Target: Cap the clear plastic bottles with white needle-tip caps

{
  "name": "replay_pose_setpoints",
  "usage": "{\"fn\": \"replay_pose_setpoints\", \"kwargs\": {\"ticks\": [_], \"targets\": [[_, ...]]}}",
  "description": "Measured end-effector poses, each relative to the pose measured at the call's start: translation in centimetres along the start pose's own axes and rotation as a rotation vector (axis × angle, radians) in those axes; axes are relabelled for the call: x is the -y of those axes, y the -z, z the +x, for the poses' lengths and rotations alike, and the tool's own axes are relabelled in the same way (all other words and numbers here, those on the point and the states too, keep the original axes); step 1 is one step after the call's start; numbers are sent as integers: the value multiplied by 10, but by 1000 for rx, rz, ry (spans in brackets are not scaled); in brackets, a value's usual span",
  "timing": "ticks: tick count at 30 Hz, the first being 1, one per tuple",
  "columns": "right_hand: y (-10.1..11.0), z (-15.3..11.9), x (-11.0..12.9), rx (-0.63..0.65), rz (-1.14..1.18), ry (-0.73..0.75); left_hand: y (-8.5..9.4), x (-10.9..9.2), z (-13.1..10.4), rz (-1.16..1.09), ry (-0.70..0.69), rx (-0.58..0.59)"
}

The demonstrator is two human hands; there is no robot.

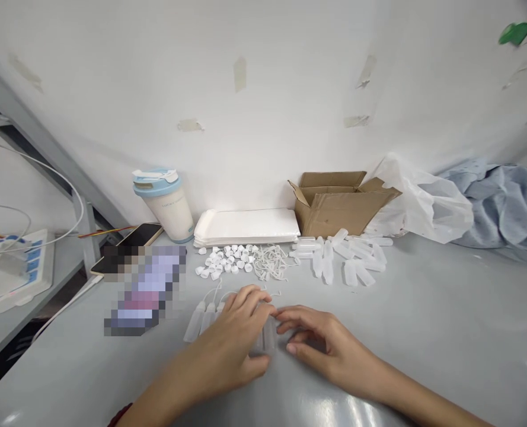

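The single view comes from the person's head at the near side, facing forward and down over the surface (436,338) to the wall (290,89) at the far side. It sits close above the left hand (242,335) and right hand (329,344), and spans widely from a metal frame (86,228) at left to blue cloth (507,204) at right.

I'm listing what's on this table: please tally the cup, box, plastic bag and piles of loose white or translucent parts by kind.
Lidded cup: 1
Cardboard box: 1
Plastic bag: 1
Pile of white caps: 1
Pile of white cords: 1
Pile of translucent tubes: 1
Total: 6
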State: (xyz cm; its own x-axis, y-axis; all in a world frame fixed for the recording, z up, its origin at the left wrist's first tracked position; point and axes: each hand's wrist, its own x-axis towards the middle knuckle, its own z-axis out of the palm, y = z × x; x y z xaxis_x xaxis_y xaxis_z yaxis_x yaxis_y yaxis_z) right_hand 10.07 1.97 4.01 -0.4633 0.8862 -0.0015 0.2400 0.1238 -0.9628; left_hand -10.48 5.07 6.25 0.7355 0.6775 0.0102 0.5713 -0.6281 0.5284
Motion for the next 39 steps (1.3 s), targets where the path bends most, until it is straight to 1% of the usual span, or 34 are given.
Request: {"fn": "replay_pose_setpoints", "kwargs": {"ticks": [3, 7, 8, 10, 14, 16, 19, 21, 23, 25, 28, 31, 35, 37, 39], "targets": [[0, 1, -1, -20, 2, 5, -2, 3, 2, -27, 8, -55], [5, 3, -3, -61, -17, -24, -1, 12, 10, -5, 79, -246], [7, 3, -3, -70, -24, -30, -1, 15, 13, 11, 97, -275], [11, 4, -2, -97, -39, -41, 0, 22, 17, 45, 125, -277], [20, 5, -1, -171, -106, -27, -3, 30, 20, 114, 136, -215], [26, 5, -1, -221, -201, 25, -5, 32, 20, 137, 132, -202], [46, 5, -6, -336, -447, 195, -7, 32, 21, 145, 127, -215], [66, 4, -10, -469, -654, 300, -5, 32, 21, 130, 126, -258], [88, 2, -15, -607, -830, 303, -3, 32, 21, 94, 135, -315], [108, -1, -19, -676, -943, 229, 1, 30, 21, 37, 159, -357], [125, -4, -23, -683, -1027, 45, 6, 26, 20, -60, 209, -406], [131, -6, -24, -667, -1056, -100, 10, 23, 18, -131, 245, -469], [136, -8, -23, -658, -1060, -231, 12, 19, 14, -193, 280, -531], [139, -9, -23, -633, -1053, -309, 13, 18, 13, -219, 295, -550], [141, -10, -23, -599, -1043, -353, 12, 18, 13, -247, 303, -579]]}}
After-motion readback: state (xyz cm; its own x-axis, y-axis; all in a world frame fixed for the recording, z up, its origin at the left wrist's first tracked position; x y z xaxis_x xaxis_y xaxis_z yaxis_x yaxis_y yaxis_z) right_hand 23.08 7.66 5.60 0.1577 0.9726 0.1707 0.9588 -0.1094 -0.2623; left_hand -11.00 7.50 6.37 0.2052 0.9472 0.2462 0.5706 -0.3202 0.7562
